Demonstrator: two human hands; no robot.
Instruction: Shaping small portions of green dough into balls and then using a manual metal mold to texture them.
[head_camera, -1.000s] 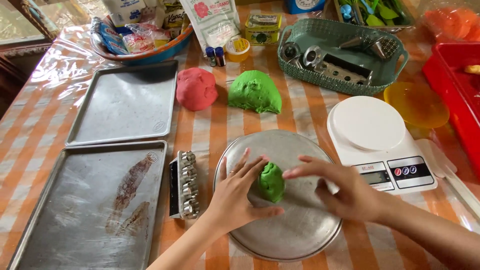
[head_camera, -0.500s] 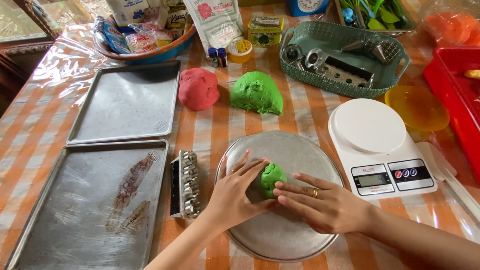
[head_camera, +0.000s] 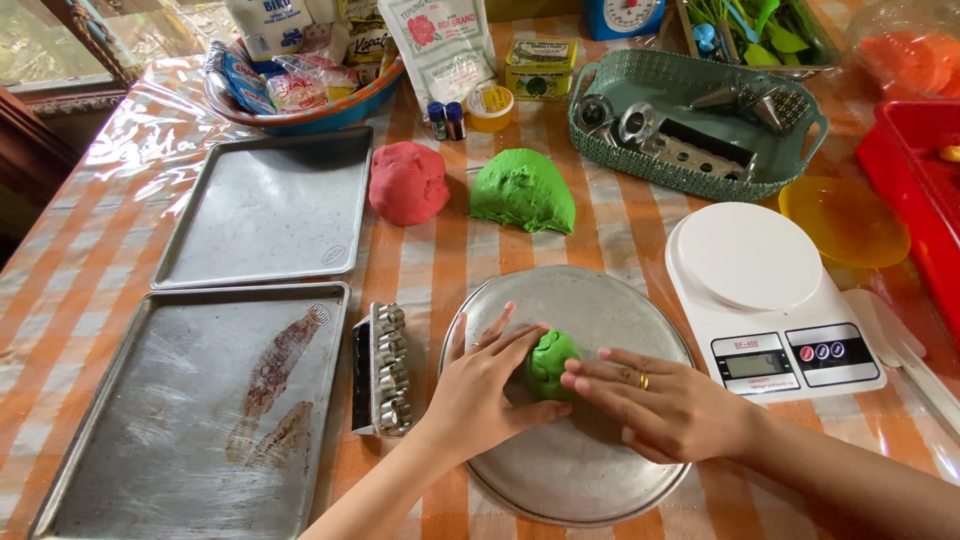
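The small green dough lump (head_camera: 549, 362) lies near the middle of the round metal pan (head_camera: 590, 300) (a shallow, grey one). It is bright green, roughly ball-shaped, with an uneven top, partly covered on both sides.

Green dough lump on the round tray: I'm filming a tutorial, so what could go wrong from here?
The round metal tray may slide on the glossy plastic table cover as both hands press the small green dough lump. The left hand works close to the metal cutter block and could knock it.
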